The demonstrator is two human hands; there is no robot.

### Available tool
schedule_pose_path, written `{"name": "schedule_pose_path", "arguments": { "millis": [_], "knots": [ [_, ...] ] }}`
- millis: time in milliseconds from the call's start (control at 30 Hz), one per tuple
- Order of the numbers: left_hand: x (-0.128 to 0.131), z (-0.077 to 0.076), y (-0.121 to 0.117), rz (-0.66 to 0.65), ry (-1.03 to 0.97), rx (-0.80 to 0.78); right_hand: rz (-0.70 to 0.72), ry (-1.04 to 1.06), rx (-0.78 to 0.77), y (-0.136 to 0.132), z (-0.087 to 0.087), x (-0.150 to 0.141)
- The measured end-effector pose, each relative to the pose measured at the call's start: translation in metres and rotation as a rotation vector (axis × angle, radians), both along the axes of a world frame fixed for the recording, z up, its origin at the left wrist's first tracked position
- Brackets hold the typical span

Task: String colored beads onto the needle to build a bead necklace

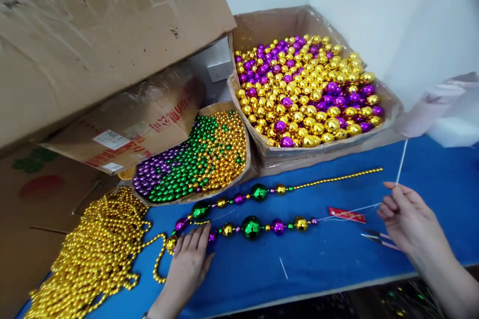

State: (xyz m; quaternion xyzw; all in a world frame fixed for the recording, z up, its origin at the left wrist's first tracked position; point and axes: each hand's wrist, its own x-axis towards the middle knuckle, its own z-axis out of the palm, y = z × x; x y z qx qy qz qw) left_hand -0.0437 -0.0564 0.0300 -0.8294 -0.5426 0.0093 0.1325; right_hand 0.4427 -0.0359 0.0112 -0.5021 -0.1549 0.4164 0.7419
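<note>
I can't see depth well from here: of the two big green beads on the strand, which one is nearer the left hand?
The lower green bead, in the row nearer the table edge, just right of the left hand. The other green bead sits farther back, toward the boxes.

Bead strand (258,209) flat on blue tabletop (337,259)

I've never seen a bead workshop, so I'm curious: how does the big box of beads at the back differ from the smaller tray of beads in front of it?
The big box holds large balls, mostly gold with purple; the smaller tray holds tiny beads.
The tray adds green, sorted into purple, green and gold patches; the box's colours are mixed.
The box lies farther from the left hand and right hand.
Both are open cardboard, filled with shiny beads.
</note>
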Motion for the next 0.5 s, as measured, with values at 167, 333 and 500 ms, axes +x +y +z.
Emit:
{"name": "schedule_pose_path", "arguments": {
  "millis": [167,333,500],
  "knots": [
    [-0.011,0.002,-0.001,0.022,0.041,-0.053,-0.033,-0.036,0.020,0.002,-0.001,0.006],
    [-0.020,0.003,0.001,0.015,0.055,-0.085,-0.070,-0.074,0.038,0.003,0.002,0.007],
    [-0.022,0.003,0.005,0.008,0.029,-0.097,-0.113,-0.108,0.043,0.006,0.004,0.009]
  ]
}}
